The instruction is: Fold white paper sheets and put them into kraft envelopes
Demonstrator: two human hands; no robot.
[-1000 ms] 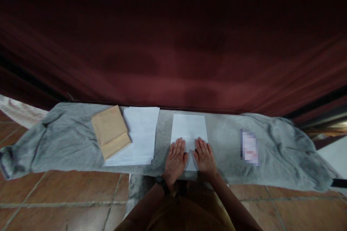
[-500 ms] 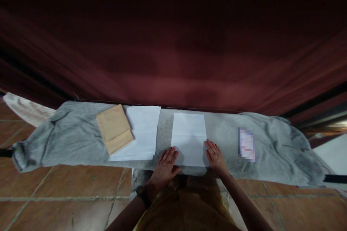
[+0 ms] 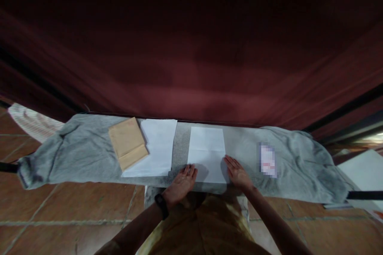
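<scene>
On the cloth (image 3: 243, 143) before me, the single sheet (image 3: 206, 143) lies between the paper stack (image 3: 160, 143) on its left and the blurred item (image 3: 267, 161) on its right. The envelope (image 3: 127, 139) overlaps the stack's left side.

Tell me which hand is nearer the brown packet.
Left. The left hand is at the single sheet, right of the brown packet; the right hand is farther, at the sheet's right edge.

Left hand (image 3: 181, 184), right hand (image 3: 238, 173) wider apart
</scene>
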